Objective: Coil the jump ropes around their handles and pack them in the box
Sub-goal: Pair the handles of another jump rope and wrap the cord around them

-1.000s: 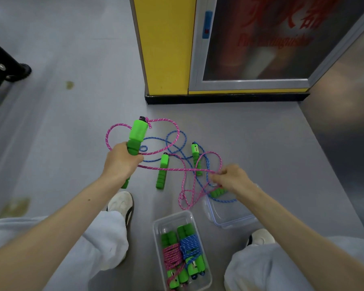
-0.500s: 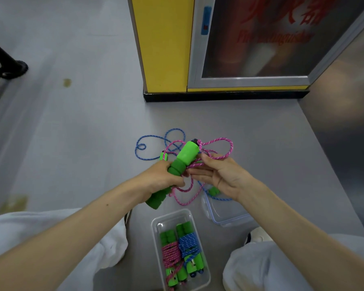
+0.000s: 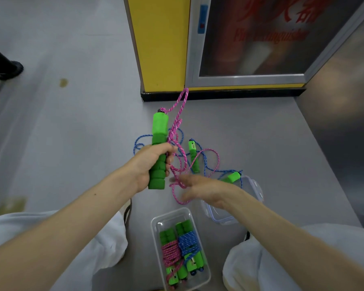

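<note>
Beyond the box (image 3: pixel 156 228), green handle (image 3: pixel 160 127) now upright, right hand (image 3: pixel 202 185) apart.

1. The right hand (image 3: pixel 200 185) is smeared by motion; whether its fingertips touch the pink rope (image 3: pixel 178 120) cannot be told.
2. The left hand (image 3: pixel 149 162) covers the middle of the green handle (image 3: pixel 160 127).
3. The right forearm (image 3: pixel 282 223) hides part of the clear lid (image 3: pixel 254 185).
4. The red lettering (image 3: pixel 271 34) is blurred and cut by the top edge.
5. A dark object (image 3: pixel 2 66) is cropped at the left edge.
</note>
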Demonstrator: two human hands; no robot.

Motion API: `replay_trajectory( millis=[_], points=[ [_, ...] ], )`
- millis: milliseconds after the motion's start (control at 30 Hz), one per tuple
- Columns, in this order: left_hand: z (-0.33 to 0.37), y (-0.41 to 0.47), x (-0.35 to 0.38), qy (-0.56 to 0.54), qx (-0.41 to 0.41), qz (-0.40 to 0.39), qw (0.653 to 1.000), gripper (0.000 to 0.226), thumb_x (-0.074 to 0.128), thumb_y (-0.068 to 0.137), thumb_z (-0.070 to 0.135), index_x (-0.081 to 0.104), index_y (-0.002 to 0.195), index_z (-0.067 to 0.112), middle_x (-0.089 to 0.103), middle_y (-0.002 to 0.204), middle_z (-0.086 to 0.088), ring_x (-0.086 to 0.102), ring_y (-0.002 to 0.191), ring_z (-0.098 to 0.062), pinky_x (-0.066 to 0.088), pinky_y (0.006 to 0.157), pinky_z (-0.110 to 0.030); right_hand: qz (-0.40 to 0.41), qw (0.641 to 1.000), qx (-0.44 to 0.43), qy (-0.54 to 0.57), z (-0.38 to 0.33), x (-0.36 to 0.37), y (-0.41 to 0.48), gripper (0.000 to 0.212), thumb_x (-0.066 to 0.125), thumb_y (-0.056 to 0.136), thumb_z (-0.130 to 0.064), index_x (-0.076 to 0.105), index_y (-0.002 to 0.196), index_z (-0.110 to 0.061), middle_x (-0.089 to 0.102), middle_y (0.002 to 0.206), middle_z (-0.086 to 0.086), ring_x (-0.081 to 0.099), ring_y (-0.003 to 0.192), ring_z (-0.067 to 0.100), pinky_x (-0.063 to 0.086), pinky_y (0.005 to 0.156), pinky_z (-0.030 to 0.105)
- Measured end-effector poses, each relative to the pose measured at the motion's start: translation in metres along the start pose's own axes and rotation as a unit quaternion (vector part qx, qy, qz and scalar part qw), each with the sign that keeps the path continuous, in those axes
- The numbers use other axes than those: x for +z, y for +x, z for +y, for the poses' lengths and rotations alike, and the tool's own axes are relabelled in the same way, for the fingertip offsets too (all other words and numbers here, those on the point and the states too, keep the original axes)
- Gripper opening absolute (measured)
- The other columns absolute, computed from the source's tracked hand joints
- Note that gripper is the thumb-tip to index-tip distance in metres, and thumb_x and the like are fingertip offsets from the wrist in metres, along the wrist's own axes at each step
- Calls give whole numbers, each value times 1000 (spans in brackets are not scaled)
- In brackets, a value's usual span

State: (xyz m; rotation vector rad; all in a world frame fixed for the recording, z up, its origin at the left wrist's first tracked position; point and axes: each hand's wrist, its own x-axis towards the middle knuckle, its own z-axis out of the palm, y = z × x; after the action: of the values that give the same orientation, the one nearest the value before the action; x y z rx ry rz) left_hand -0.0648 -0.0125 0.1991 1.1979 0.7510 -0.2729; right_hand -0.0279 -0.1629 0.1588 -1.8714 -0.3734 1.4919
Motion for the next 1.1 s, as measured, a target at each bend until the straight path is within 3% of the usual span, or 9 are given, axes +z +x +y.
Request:
replay_trajectory(
  millis=[67, 133, 233, 300, 367, 533, 733, 833, 1100],
  points=[
    [3, -1, -5, 3, 6, 22, 1000, 16, 60, 86, 10, 56, 71, 14, 50, 52, 0, 42, 41, -10, 41, 43, -19, -41, 995, 9, -95, 0, 5, 0, 28, 60, 88, -9, 62, 115, -19, 53, 128, 2, 46, 120, 17, 33, 105, 33],
    [6, 1, -15, 37, 24, 80, 996, 17, 63, 83, 9, 56, 68, 13, 51, 54, -2, 43, 42, -12, 40, 44, -19, -3, 964, 19, -265, 5, 2, 4, 12, 58, 91, -21, 62, 98, -12, 60, 98, 1, 54, 98, 18, 39, 94, 34],
    [5, 8, -36, 142, 72, 190, 969, 21, 65, 81, 7, 53, 64, 11, 51, 59, -7, 45, 48, -17, 40, 46, -20, 132, 890, 61, -432, 18, -17, 9, 25, 53, 90, -24, 45, 69, -13, 44, 68, -2, 48, 74, 19, 38, 71, 31],
    [2, 11, -52, 219, 100, 246, 939, 22, 65, 79, 8, 50, 63, 13, 52, 62, -9, 46, 53, -21, 40, 55, -28, 187, 896, 97, -391, 27, -30, 9, 28, 54, 86, -19, 40, 62, -14, 44, 63, 0, 49, 64, 19, 37, 57, 27],
    [-1, 13, -63, 289, 117, 269, 911, 25, 64, 77, 11, 46, 60, 15, 50, 60, -7, 46, 56, -23, 36, 58, -31, 212, 917, 118, -317, 29, -39, 6, 17, 54, 83, -15, 54, 66, -10, 55, 60, 2, 56, 61, 19, 46, 59, 25],
    [-11, 12, -52, 402, 143, 206, 880, 27, 66, 78, 18, 45, 62, 18, 46, 55, 0, 43, 54, -21, 30, 52, -28, 168, 982, 64, 56, 11, -34, -6, 21, 53, 95, -13, 63, 78, -6, 68, 56, 4, 65, 52, 12, 46, 42, 18],
    [-19, 5, -17, 295, 61, -3, 954, 16, 73, 77, 11, 58, 78, 12, 52, 61, 0, 47, 54, -13, 41, 51, -19, 165, 979, -72, 98, -6, -26, -10, 14, 58, 93, -13, 64, 81, -11, 60, 53, -2, 57, 47, 4, 41, 45, 17],
    [-22, 0, -6, 273, 35, -74, 959, 23, 78, 74, 13, 55, 76, 16, 53, 61, 2, 48, 56, -11, 43, 58, -23, 167, 976, -97, 104, -6, -25, -9, 15, 55, 93, -7, 65, 82, -7, 62, 58, 2, 57, 48, 5, 44, 48, 18],
    [-22, -1, 6, 231, 32, -59, 971, 31, 81, 70, 30, 63, 86, 11, 58, 67, -1, 50, 64, -16, 45, 66, -31, 167, 958, -130, 194, -9, -24, -11, 13, 67, 81, 3, 64, 94, -1, 71, 86, 20, 68, 68, 23, 58, 63, 27]
  ],
)
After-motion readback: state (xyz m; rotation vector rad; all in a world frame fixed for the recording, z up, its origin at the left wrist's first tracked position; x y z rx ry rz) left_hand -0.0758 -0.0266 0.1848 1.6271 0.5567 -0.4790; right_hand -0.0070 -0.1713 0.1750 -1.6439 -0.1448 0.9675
